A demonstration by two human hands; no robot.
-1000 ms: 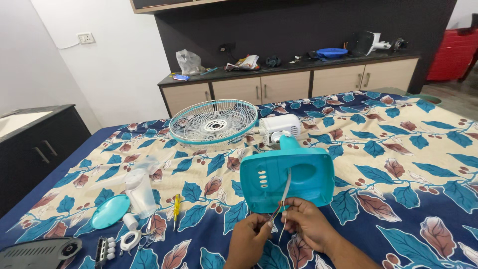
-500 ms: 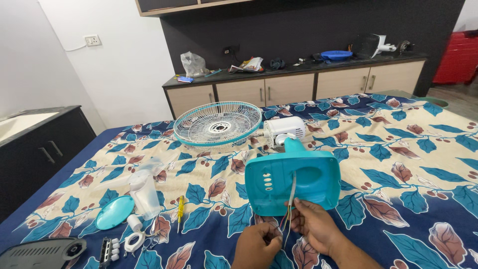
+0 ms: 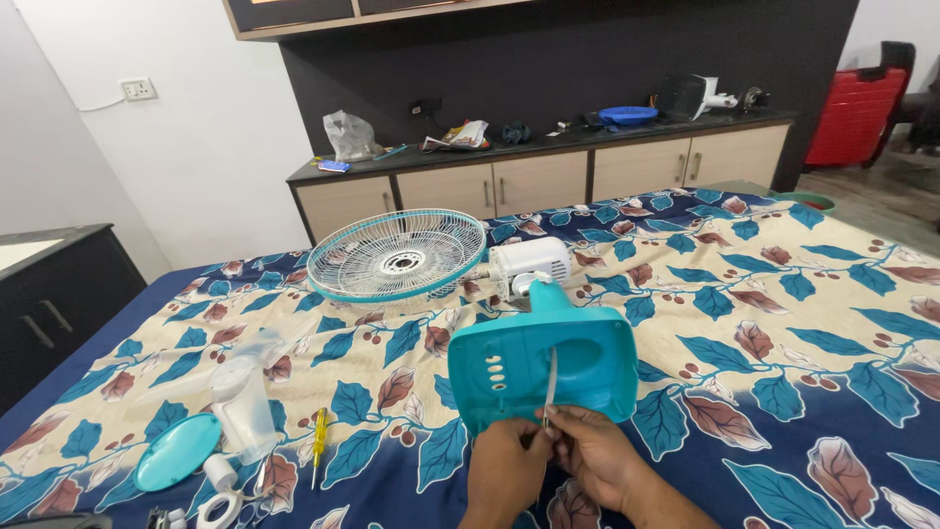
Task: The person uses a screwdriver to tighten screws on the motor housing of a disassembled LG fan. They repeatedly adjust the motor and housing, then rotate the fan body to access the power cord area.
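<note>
I see my 2 hands at the bed's near edge: left hand (image 3: 504,468) and right hand (image 3: 597,456), both pinched shut on a white cord (image 3: 550,387) from the teal fan base (image 3: 540,367). A yellow screwdriver (image 3: 318,446) lies left.

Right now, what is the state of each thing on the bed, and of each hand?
Teal fan base: tipped up, underside facing the camera.
White cable: hanging from the base.
Left hand: pinching the cable end.
Right hand: pinching the cable end.
Fan grille: detached, lying flat.
Yellow screwdriver: lying unused.
</note>
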